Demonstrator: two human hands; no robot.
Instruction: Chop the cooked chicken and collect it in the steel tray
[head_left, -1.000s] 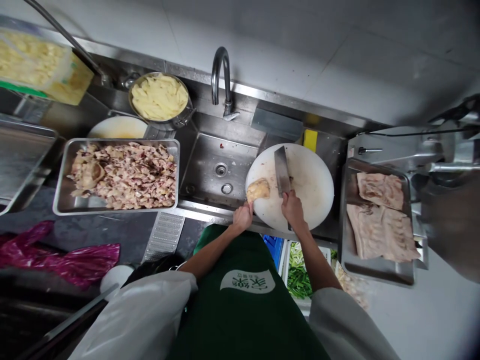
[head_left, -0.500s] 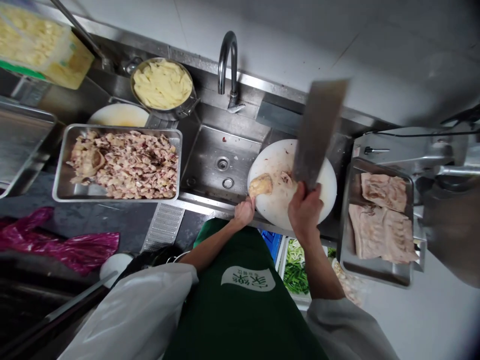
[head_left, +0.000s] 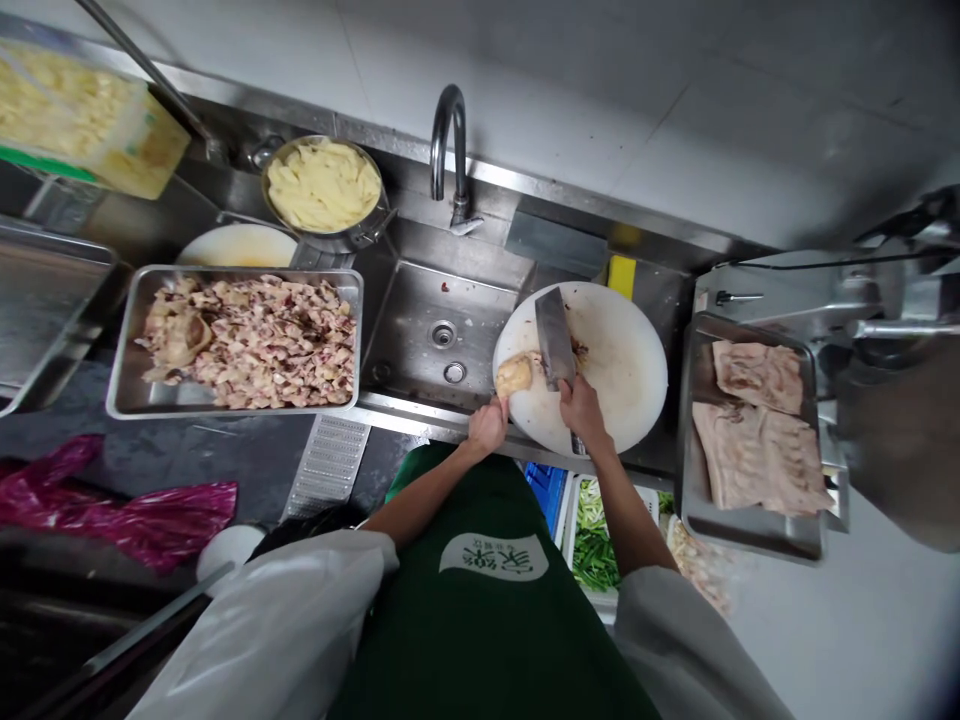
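Observation:
On the round white cutting board [head_left: 626, 375], a cleaver [head_left: 553, 335] is down with its blade beside a pale yellow piece of chicken [head_left: 514, 375]. My right hand [head_left: 583, 412] is closed around the cleaver's handle. At the board's left edge, my left hand [head_left: 488, 426] pinches the near, narrow end of the chicken piece. Small dark scraps show on the board beside the blade, partly hidden by it. A metal tray [head_left: 161, 410] further left is full of chopped chicken with one larger piece among it.
A sink basin [head_left: 409, 335] with a tall faucet [head_left: 442, 140] lies left of the board. Behind the board is a yellow block [head_left: 622, 275]. To the right, a tray [head_left: 701, 525] holds slabs of pale meat. A pot of pale slices [head_left: 324, 185] stands at the back left.
The cleaver has come down from its raised position onto the board by the chicken piece, my right hand moving left with it. My left hand keeps its hold at nearly the same spot.

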